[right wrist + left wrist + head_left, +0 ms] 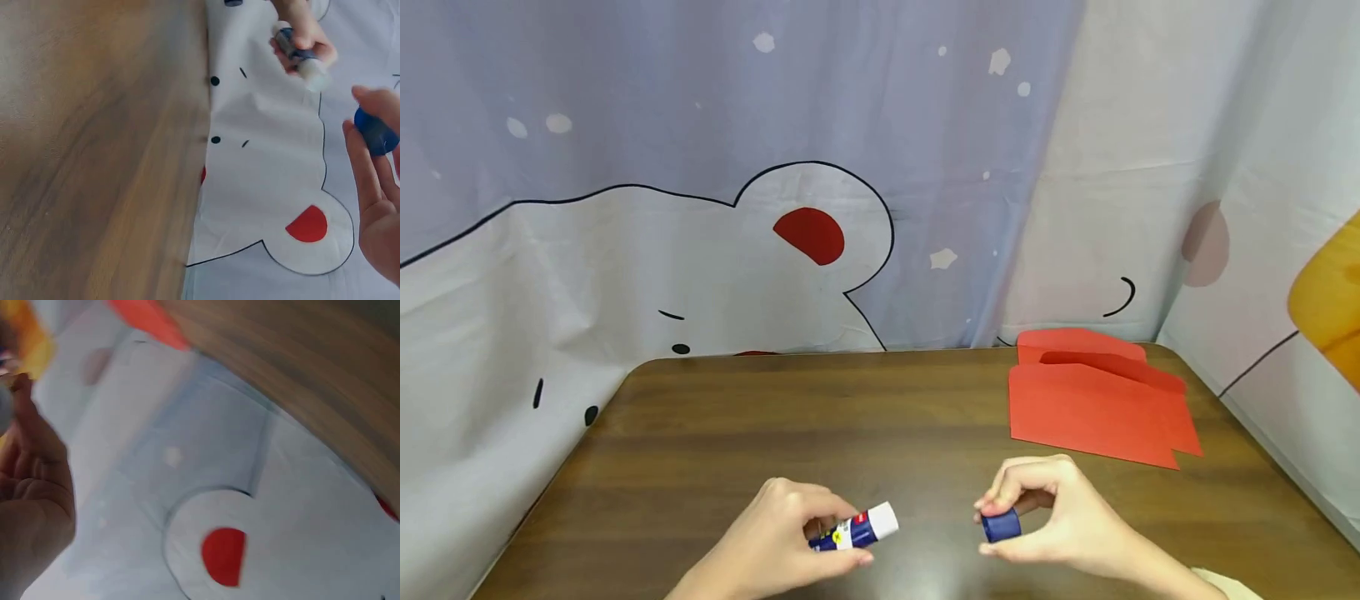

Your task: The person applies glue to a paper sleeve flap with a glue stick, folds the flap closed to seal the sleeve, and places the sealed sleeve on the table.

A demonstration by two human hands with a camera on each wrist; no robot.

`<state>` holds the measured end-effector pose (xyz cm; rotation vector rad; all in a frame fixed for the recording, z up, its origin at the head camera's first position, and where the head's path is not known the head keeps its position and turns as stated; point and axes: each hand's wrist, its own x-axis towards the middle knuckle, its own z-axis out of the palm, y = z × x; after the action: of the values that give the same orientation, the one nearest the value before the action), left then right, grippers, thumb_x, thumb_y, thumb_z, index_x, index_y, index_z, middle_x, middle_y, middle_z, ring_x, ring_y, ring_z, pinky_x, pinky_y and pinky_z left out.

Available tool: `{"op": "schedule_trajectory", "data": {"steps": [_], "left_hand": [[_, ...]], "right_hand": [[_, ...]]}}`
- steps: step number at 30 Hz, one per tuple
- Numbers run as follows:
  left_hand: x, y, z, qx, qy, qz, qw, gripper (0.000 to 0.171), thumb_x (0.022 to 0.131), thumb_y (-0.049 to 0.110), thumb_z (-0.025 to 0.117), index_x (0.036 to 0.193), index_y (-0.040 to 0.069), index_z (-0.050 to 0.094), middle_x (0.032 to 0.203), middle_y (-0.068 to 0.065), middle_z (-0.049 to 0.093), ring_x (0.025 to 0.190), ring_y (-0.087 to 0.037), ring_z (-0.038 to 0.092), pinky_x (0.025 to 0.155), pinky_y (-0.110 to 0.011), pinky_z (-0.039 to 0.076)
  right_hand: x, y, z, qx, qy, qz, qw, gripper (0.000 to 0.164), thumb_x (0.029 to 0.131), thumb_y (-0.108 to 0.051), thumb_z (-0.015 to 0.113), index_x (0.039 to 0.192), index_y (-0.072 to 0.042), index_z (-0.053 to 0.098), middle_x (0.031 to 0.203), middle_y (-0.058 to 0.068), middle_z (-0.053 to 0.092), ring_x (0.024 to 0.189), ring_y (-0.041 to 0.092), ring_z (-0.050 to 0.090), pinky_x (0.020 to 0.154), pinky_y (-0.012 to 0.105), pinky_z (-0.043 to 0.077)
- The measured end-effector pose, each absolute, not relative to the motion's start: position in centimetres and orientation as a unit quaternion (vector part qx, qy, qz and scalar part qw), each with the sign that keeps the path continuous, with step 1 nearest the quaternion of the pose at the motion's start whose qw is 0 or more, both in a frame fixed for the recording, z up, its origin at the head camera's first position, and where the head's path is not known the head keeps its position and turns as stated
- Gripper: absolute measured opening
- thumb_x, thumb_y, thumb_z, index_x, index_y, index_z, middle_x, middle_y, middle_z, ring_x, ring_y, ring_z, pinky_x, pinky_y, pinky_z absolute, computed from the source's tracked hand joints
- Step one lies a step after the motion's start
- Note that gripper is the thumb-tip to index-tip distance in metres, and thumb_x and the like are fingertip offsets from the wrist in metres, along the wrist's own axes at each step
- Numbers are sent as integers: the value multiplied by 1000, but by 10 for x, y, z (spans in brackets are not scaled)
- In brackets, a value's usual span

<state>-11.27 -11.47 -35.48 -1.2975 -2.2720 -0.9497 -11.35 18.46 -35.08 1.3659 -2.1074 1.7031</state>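
Note:
My left hand grips a glue stick with a dark blue barrel, its white end pointing right and slightly up. Across a gap to the right, my right hand pinches a dark blue cap between thumb and fingers. Cap and stick are apart, both held above the table. In the right wrist view the blue cap sits between the fingers, and the glue stick shows farther off in the other hand. The left wrist view is blurred and catches only part of the left hand.
Red paper envelopes lie overlapping at the back right of the brown wooden table. A printed curtain hangs behind the table and along its sides. Something pale shows beside the right forearm at the bottom edge.

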Motion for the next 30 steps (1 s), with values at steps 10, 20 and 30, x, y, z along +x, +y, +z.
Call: {"op": "schedule_trajectory", "data": {"steps": [10,20,30], "left_hand": [[-112,-107,-351,-383,-818,-374,212,20,75,36,81,87,21,75,66,17,64,57,13,44,53,-3,38],[-114,-98,-359,-333,-801,-471,159,27,74,24,83,97,15,71,85,8,74,71,7,66,64,-15,54],[-114,-100,-353,-269,-808,-499,161,31,73,18,84,98,17,65,84,8,74,75,1,68,67,-21,56]], "right_hand": [[-114,181,-347,395,-714,573,72,42,69,11,77,108,-4,71,102,3,68,88,8,66,63,25,55],[-119,176,-351,343,-742,575,40,43,79,3,73,120,-8,67,110,-2,67,95,8,67,74,31,58],[-132,159,-360,364,-724,586,16,40,82,1,71,121,-2,65,115,11,67,96,12,70,75,34,58]]}}
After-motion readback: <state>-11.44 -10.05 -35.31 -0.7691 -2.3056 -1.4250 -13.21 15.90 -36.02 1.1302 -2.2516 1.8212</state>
